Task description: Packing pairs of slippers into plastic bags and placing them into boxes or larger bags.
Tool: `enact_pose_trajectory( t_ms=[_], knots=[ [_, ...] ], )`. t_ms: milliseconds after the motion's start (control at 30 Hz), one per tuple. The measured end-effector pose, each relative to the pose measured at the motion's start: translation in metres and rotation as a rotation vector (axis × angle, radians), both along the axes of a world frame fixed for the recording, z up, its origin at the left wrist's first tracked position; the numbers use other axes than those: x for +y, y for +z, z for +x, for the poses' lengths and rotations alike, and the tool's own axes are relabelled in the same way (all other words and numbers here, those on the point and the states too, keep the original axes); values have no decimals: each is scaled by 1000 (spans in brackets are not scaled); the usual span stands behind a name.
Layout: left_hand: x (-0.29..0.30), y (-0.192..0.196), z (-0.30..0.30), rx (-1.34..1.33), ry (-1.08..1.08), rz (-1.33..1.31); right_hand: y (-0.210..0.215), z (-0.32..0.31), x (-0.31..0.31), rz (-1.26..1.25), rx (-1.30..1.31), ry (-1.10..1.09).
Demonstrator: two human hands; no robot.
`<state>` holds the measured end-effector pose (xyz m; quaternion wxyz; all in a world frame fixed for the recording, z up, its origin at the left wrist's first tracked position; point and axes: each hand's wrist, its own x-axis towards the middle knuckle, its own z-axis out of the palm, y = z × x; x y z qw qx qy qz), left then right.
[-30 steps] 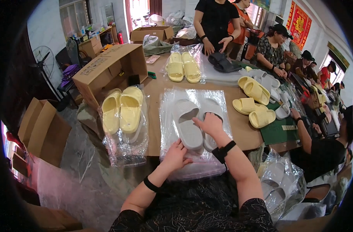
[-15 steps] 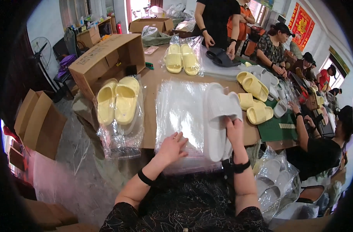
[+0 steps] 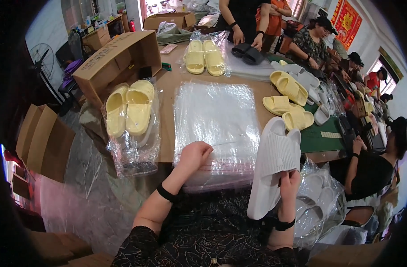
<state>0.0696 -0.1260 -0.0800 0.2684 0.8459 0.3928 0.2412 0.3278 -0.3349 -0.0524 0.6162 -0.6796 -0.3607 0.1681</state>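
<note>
1. Right hand (image 3: 290, 184): closed, clamped on a pale grey slipper pair (image 3: 274, 155) at the foot opening. Pair is tilted, just off the near right corner of the clear bag stack (image 3: 214, 115) (landmark).
2. Left hand (image 3: 195, 156): apart from the right, fingers curled, at the stack's near left edge. Can't tell if it pinches film.
3. Large clear bag (image 3: 340, 216): right of the stack and nearer, holds several grey slippers (image 3: 312, 184).
4. Clear pouch (image 3: 132, 158): left of the stack, yellow slippers (image 3: 139, 109) inside. Small mark on one footbed, too small to read.
5. Loose yellow slippers (image 3: 292, 89): just right of the stack.
6. Brown carton (image 3: 94, 64): beyond the stack's far left corner, on its side, mouth toward the stack, dark item inside. Dark printed characters on its upper panel.
7. Second pouch (image 3: 225, 44): just beyond the stack, another yellow pair (image 3: 196, 58) inside.
8. Red poster (image 3: 348, 24): on the wall, far beyond the stack to the right, gold characters.
</note>
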Motion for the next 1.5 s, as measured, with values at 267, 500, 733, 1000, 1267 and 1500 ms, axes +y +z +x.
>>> enact_pose_trajectory(
  t_ms=[267,500,733,1000,1267,1500],
  knots=[
    [-7,7,8,48,-79,-86,2,-1,-2,3,-177,24],
    [-9,7,2,318,-305,201,-3,-2,4,-5,-275,-15],
    [-1,3,-5,32,-269,65,-10,-1,1,-41,-159,48],
    [23,-1,6,-220,52,-335,29,-21,-3,-5,-443,188],
    [30,2,17,-394,-13,-701,46,-34,-10,-95,-632,328],
    [29,-10,17,-442,11,-740,52,-11,-25,-171,-525,144]
  ],
)
